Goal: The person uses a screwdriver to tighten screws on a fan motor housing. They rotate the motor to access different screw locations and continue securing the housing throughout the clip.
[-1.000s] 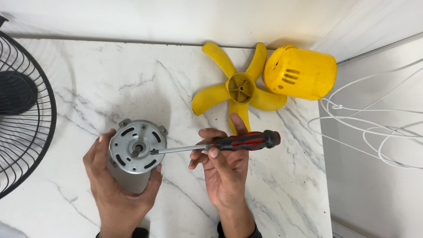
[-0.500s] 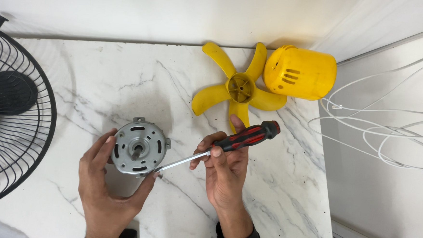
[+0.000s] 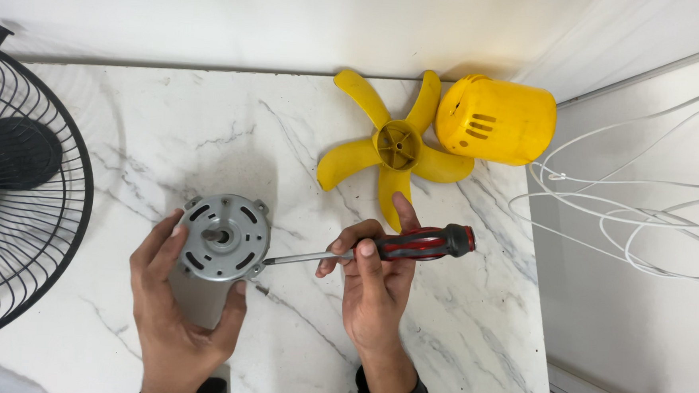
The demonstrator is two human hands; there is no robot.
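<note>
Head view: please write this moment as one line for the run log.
left hand: holds grey motor | right hand: holds screwdriver, tip at motor edge | nearby: yellow fan blade, yellow housing, black grille

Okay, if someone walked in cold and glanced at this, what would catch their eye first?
Probably the bright yellow fan blade and yellow motor cover lying at the far edge of the white marble table. Next, near the front, the left hand holds a grey metal fan motor while the right hand points a red-and-black screwdriver at its rim. A black wire fan guard sits at the far left.
</note>
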